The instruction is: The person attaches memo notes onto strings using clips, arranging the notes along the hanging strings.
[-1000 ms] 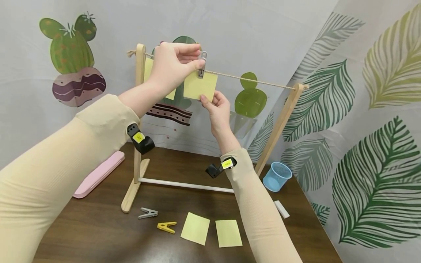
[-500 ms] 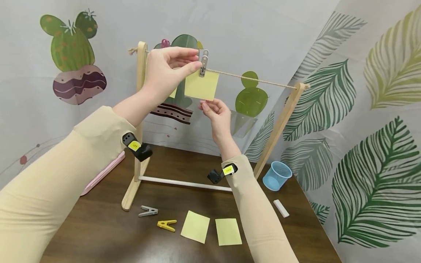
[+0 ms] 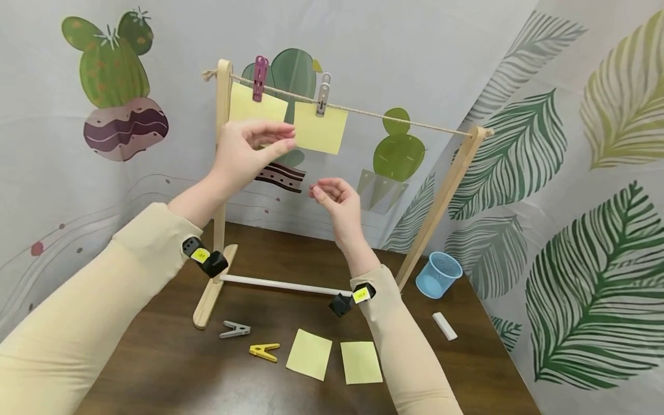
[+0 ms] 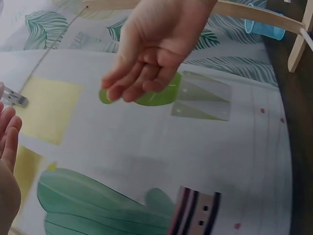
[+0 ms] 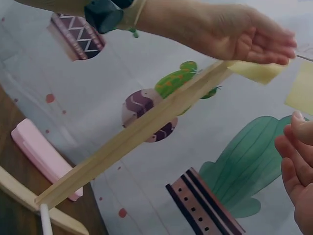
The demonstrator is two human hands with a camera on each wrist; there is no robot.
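Note:
Two yellow sticky notes hang from the rope in the head view. A purple clothespin clips the left sticky note; a grey clothespin clips the right sticky note. My left hand is in front of the left note's lower part, fingers relaxed and holding nothing. Below the right note is my right hand, its fingers loosely bent and apart from the paper. In the left wrist view the right note hangs between the two hands.
On the table lie a grey clothespin, a yellow clothespin and two sticky notes. A wooden post holds the rope at right, near a blue mesh cup and a white block. A pink case lies at left.
My left hand has let go of the grey clothespin and moved down and left. My right hand has released the note's lower edge and dropped below it. The note stays hanging.

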